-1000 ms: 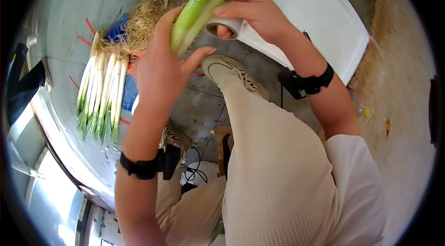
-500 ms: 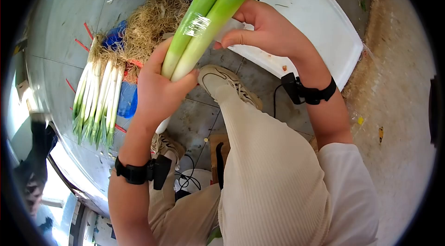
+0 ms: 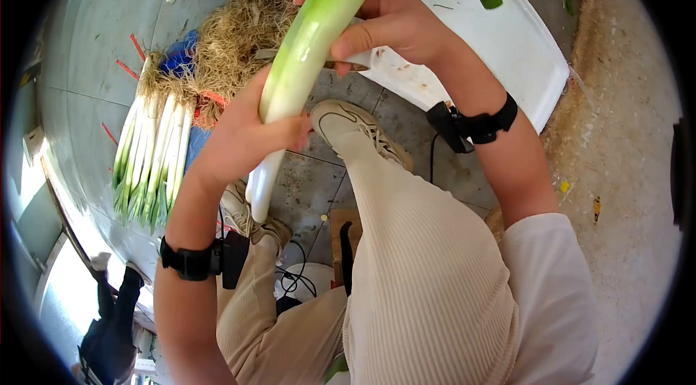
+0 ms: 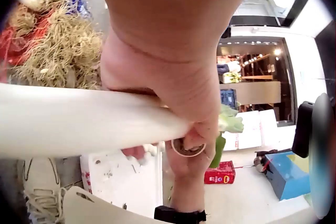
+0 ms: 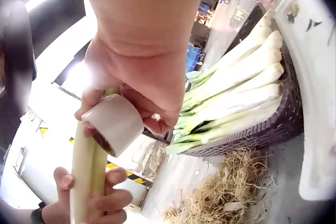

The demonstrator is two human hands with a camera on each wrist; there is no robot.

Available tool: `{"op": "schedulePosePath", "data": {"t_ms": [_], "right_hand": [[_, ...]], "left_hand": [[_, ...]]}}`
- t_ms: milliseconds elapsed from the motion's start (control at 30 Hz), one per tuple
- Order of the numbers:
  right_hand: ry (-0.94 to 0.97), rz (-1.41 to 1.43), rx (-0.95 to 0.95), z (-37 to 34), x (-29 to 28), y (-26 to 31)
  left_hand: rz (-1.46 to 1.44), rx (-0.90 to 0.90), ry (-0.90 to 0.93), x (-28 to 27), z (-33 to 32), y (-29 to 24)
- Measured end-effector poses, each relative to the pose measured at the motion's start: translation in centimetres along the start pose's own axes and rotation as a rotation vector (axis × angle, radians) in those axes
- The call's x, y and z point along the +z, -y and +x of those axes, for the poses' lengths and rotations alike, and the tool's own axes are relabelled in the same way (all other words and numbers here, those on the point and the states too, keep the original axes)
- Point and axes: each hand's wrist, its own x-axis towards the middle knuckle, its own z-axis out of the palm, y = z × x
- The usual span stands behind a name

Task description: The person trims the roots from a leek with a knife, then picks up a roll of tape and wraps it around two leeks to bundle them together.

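In the head view, thick leeks (image 3: 301, 59) slant across the middle, white ends low and green parts up. My left hand (image 3: 243, 131) grips them around the white shafts, and the white tips stick out below it. Higher up, my right hand (image 3: 409, 26) is close behind the green part. In the right wrist view its fingers hold a roll of clear tape (image 5: 118, 124) against the leeks, with a fingertip inside the core. The roll's round end (image 4: 189, 151) also shows in the left wrist view, beside the leeks.
A heap of dry roots (image 3: 243, 30) lies on the floor at left, beside trimmed leeks (image 3: 156, 146) in a row. A white tray (image 3: 518, 44) is at the right. A dark crate (image 5: 291, 113) holds more leeks. Another person (image 3: 112, 330) is at lower left.
The leeks have turned and slid lower, so their white tips show below my left hand. A shiny tape band visible half a second ago is out of sight. My left hand moved slightly down-left.
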Motion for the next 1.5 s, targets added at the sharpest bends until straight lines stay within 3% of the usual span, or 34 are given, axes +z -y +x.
{"op": "schedulePosePath", "data": {"t_ms": [67, 133, 200, 233, 367, 433, 600, 667, 767, 800, 933, 1067, 1167, 1200, 1267, 1400, 1467, 1500], "right_hand": [[-0.085, 0.011, 0.048, -0.6, 0.7, -0.5], [-0.17, 0.016, 0.089, -0.9, 1.3, -1.0], [-0.228, 0.099, 0.055, -1.1, 2.0, -1.3], [-0.252, 0.101, 0.039, -1.2, 2.3, -1.2], [-0.316, 0.191, 0.087, -2.1, 2.2, -1.1], [-0.238, 0.108, 0.151, -2.3, 2.0, -0.8], [-0.128, 0.05, 0.104, -2.7, 2.1, -0.2], [-0.061, -0.113, 0.145, -2.8, 1.8, 0.3], [-0.108, -0.35, 0.156, -2.8, 0.9, 0.7], [-0.13, -0.462, 0.196, -2.8, 0.5, 0.9], [-0.103, -0.477, 0.156, -2.0, -0.7, 0.5], [0.009, -0.369, 0.041, -0.7, -2.5, -1.4], [0.058, -0.245, -0.01, 0.1, -1.7, 0.2], [0.058, -0.245, -0.01, 0.2, -1.7, 0.1], [0.138, -0.003, 0.053, 0.5, -1.8, 0.1], [0.021, 0.012, 0.06, -0.1, -1.2, 0.1], [-0.053, -0.028, 0.114, -0.3, -1.0, -0.2], [-0.054, -0.027, 0.112, -0.3, -0.6, -0.3]], "left_hand": [[0.374, 0.283, -0.411, 1.3, 0.3, 0.4], [0.527, 0.318, -0.494, 2.0, 0.6, 0.4], [1.126, 0.632, -0.782, 2.1, 1.5, 0.9], [1.089, 0.617, -0.808, 2.3, 1.6, 0.8], [1.054, 0.54, -0.813, 3.1, 2.2, 0.8], [0.963, 0.536, -0.784, 3.3, 2.3, 1.2], [0.829, 0.522, -0.766, 2.2, 1.8, 2.6], [0.744, 0.475, -0.742, 1.8, 1.3, 2.7], [0.582, 0.449, -0.71, 1.0, 0.9, 2.6], [0.462, 0.412, -0.635, 0.9, 0.7, 2.1], [0.083, 0.368, -0.436, 1.4, 0.5, 1.8], [-0.016, 0.343, -0.239, 1.3, 0.8, 1.4], [-0.236, 0.094, -0.045, 1.5, 1.0, 1.4], [-0.236, 0.095, -0.045, 1.3, 1.2, 1.6], [-0.533, -0.017, 0.136, 0.9, 1.5, 1.7], [-0.185, -0.002, 0.067, 0.1, 1.7, 0.7], [-0.002, 0.05, -0.217, 0.8, 1.6, 0.3], [0.002, 0.049, -0.217, 1.2, 1.6, 0.3]]}}
